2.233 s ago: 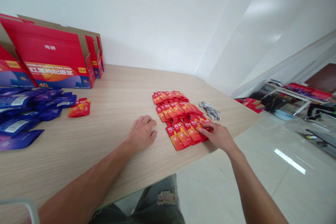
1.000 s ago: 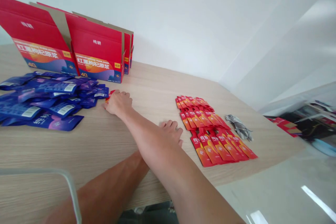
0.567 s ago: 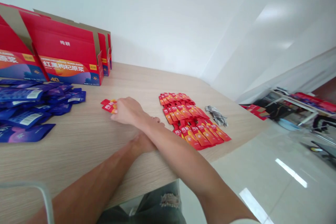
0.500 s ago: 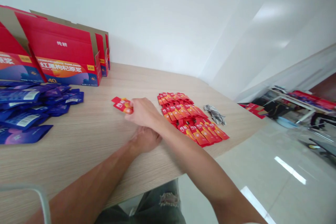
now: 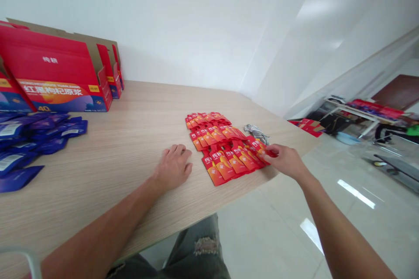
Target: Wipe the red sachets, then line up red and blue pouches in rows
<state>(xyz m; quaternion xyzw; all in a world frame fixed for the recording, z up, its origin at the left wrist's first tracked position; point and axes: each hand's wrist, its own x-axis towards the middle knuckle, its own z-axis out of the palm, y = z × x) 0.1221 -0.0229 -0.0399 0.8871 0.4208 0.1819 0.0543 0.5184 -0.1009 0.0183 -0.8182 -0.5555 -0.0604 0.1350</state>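
Observation:
My right hand pinches a red-and-orange sachet at the right end of the nearest row. That sachet lies against or on the neighbouring ones; its right end is hidden by the fingers. Three rows of such sachets cover this part of the table, with the middle row and the back row overlapping like tiles. To their left, my left hand rests palm down on the tabletop, fingers apart and slightly bent, with nothing in it.
Blue-purple sachets are heaped at the left. Behind them stand open red cartons by the wall. A grey-white crumpled bundle lies beyond the red rows. The table's right edge drops to a glossy floor; a rack stands farther off.
My right hand, which was crossed over my left with a red sachet, has swung right to the end of the nearest row. My left hand now lies spread on the table. The view has turned slightly right.

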